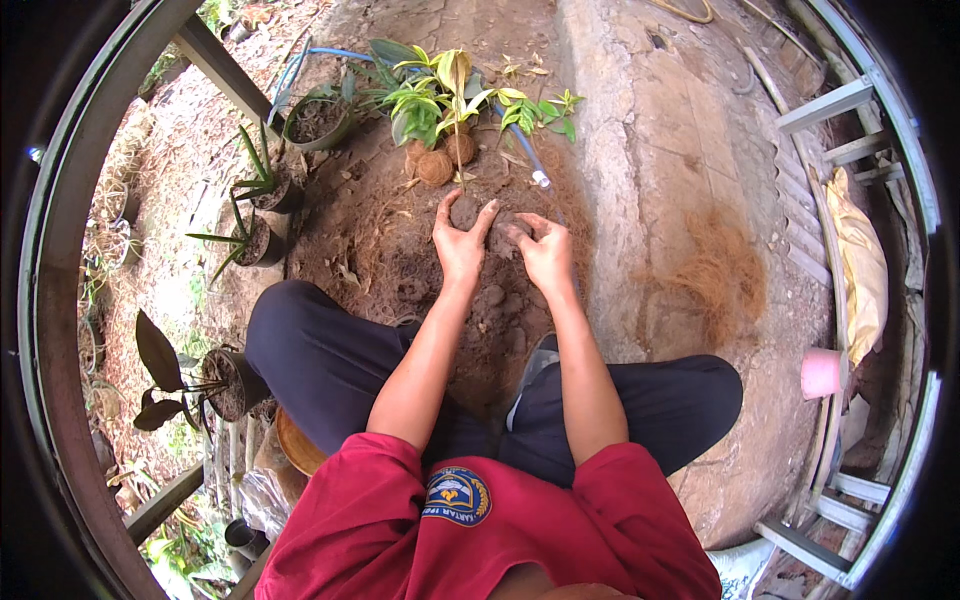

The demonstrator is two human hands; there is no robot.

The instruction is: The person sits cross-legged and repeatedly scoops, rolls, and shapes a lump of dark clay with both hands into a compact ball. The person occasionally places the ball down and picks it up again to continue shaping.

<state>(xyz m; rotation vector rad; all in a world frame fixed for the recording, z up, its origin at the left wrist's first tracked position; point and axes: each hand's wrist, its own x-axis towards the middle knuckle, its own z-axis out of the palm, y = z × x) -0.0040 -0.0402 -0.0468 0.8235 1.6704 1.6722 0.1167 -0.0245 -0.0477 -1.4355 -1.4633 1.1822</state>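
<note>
My left hand (459, 247) curls its thumb and fingers around a ball of moist soil (466, 211). From the top of that ball rises a thin plant stem (460, 161) with yellow-green leaves. Just to the right, my right hand (546, 253) has its fingers on a clump of dark soil (507, 234), close to the ball. Loose soil (491, 300) lies in a heap below both hands, between my legs. Beyond the hands, several round fibre-wrapped balls (435, 168) rest on the ground beside leafy cuttings (416, 112).
A blue hose (527, 146) runs behind the plants. Potted plants (261, 244) line the left side. Loose brown fibre (716, 277) lies on the concrete at right, near a pink pot (821, 373) and a yellowish sack (859, 262).
</note>
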